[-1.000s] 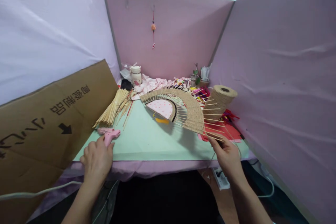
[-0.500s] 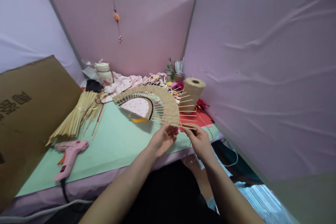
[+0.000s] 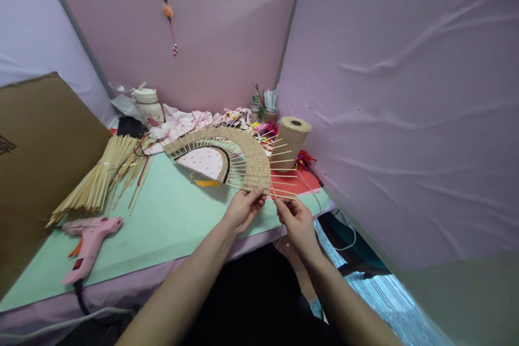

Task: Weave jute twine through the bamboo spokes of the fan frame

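Observation:
A half-round woven fan (image 3: 256,162) of tan cord on thin wooden sticks leans over the table, with a pink dotted centre piece (image 3: 203,162) edged in black. My left hand (image 3: 245,210) grips the fan's lower right edge, thumb on top and fingers beneath. Close beside it, my right hand (image 3: 295,221) pinches the tan cord near the lowest sticks. The loose cord hangs below that hand. Behind the fan's right side stands a large spool of tan twine (image 3: 290,143), a strand trailing from it over red paper (image 3: 310,181).
A pink glue gun (image 3: 90,243) lies at the table's left, beside a bundle of thin sticks (image 3: 95,175) and a cardboard box (image 3: 44,157). Towards the back are a cream bottle (image 3: 148,105), pink cloth (image 3: 182,121) and a cup of white sticks (image 3: 270,105). Purple cloth walls enclose the table.
My left hand has closed its thumb onto the fan's edge. My right hand has drawn the cord a little lower, beneath the end sticks. The whole view has shifted slightly.

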The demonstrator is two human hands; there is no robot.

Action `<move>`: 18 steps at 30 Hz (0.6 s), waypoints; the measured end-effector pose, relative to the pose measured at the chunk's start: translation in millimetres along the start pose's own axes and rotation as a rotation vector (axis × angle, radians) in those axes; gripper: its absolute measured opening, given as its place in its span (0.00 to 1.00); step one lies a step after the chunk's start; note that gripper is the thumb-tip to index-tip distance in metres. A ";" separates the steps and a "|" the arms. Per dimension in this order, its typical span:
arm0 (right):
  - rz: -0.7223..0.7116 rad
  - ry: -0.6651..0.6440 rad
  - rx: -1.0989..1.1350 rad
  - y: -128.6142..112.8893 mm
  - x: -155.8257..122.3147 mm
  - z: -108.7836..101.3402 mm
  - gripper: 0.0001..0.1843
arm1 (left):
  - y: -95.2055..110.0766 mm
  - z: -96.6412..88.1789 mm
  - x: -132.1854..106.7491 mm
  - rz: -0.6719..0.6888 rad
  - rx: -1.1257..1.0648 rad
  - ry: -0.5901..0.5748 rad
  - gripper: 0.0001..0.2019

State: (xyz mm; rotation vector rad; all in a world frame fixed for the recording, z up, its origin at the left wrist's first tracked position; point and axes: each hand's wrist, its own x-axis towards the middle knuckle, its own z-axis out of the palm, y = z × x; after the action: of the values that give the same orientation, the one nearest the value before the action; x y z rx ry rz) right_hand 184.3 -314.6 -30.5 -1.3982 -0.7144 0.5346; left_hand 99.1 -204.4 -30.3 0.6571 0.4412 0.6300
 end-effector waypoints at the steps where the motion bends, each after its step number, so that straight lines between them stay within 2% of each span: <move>1: 0.021 0.000 0.035 1.0 -1.1 1.3 0.18 | -0.2 -0.2 0.0 0.002 0.004 0.000 0.17; 7: 0.165 -0.066 0.220 1.8 -6.4 11.1 0.18 | -2.0 -2.3 0.4 0.014 0.018 -0.013 0.18; 18: 0.144 -0.032 0.134 15.4 0.3 9.2 0.18 | 0.9 -1.1 -1.3 0.001 0.012 -0.023 0.19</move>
State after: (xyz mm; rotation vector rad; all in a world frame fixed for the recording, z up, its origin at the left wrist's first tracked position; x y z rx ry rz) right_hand 179.0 -306.3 -45.5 -1.3236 -0.5954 0.7072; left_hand 97.2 -204.2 -30.3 0.6753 0.4235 0.6201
